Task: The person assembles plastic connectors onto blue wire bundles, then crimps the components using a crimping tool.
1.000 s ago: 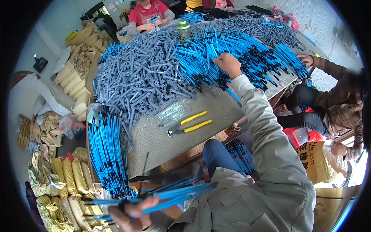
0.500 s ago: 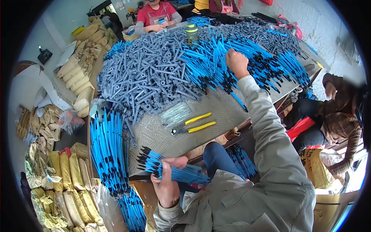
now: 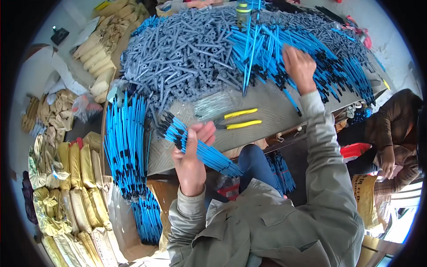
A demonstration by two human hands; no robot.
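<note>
A bundle of thin blue plastic rods with black ends [image 3: 215, 156] lies slantwise in my left hand [image 3: 190, 162], thumb on top and some fingers lifted. My right hand [image 3: 300, 66] is reached out over the large pile of blue rods [image 3: 271, 49], its fingers curled; what they hold, if anything, is hidden. Two or so long blue rods [image 3: 251, 53] stand out steeply to the left of that hand, apart from it. Between my hands on the table lie yellow-handled pliers [image 3: 242, 119] and a clear packet of thin metallic strips [image 3: 212, 106].
A broad heap of grey plastic tubes [image 3: 178, 58] covers the table's far left. Stacked blue rods [image 3: 126, 147] stand at the left edge. A bottle [image 3: 243, 17] is at the back. Wrapped packages [image 3: 75, 196] line the left; a person [image 3: 391, 138] sits at right.
My view has tilted, so the table sits higher. The steep blue rods now show beside the bottle. My left hand's fingers have lifted from the bundle; my right hand stays over the pile.
</note>
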